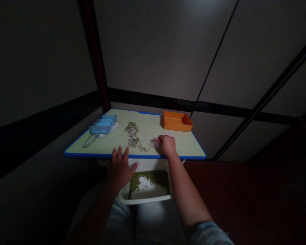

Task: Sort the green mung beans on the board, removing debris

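Note:
Small green bits, some mixed with paler ones, lie scattered over the middle of the pale yellow-green table. My left hand is open, its fingers spread and their tips at the table's blue front edge. To the right of the green bits, my right hand is closed low over the tabletop. A pale, pinkish patch shows beside its fingertips; whether they grip it I cannot make out. Below the front edge, between my forearms, a white bin holds more green bits.
An orange open box stands at the table's back right. On the left lies a blurred blue item, with a looped pale cord or handle beside it. Grey panelled walls rise behind and left of the table.

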Demonstrator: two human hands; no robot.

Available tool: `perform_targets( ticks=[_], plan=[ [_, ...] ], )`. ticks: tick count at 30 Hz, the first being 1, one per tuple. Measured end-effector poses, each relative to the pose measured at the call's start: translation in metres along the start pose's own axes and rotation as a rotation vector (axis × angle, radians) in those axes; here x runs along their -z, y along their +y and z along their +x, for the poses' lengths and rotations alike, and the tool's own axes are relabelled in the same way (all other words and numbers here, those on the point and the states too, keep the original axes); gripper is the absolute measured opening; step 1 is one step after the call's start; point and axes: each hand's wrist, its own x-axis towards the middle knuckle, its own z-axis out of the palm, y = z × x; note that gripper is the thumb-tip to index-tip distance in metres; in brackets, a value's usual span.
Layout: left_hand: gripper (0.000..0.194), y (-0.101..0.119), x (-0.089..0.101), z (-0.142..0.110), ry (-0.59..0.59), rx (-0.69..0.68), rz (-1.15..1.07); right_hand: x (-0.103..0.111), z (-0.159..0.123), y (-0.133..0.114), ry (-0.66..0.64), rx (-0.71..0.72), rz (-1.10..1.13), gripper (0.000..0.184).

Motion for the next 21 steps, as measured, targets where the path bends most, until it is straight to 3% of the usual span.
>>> perform_targets(
  ticks=[7,15,21],
  plan=[
    [0.072,-0.002,-0.002,0.001,0.011,-0.007,-0.006,0.001,-0.005,0.004,-0.091,0.055,0.029,0.029],
    [0.072,-0.001,-0.002,0.0,0.015,-0.007,-0.01,-0.003,0.009,0.004,-0.022,-0.104,-0.042,0.033],
    [0.073,0.0,0.0,0.0,0.004,-0.003,-0.004,-0.008,0.018,-0.016,0.063,-0.03,-0.104,0.033]
  ],
)
